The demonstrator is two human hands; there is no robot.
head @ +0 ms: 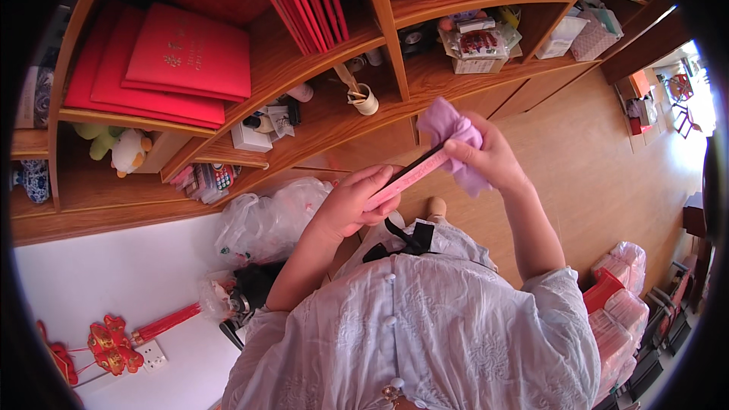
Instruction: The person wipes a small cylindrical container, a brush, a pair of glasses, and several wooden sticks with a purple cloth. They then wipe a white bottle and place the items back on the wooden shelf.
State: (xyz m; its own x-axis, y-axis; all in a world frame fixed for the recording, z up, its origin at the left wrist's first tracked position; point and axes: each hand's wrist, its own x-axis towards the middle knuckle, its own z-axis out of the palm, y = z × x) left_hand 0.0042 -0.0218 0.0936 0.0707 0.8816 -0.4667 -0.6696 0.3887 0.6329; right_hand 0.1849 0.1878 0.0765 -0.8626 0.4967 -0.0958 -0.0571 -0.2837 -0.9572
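Before my chest my left hand (364,199) grips the lower end of a slim pink item with a black edge (413,176), possibly a box or a book; its kind is not clear. My right hand (490,154) holds a crumpled purple cloth (464,139) around the item's upper end, with the thumb on top. The item is tilted, its right end farther from me. Behind the hands, a wooden shelf unit bears a cream cup with wooden sticks (364,101) and, farther left, stacked red folders (188,57).
Plastic bags (273,219) lie by the cabinet, left of my body. A white box (250,138) and a small carton (478,62) stand on the shelves. Pink wrapped packs (615,324) are stacked at the right. Red ornaments (114,344) hang at lower left.
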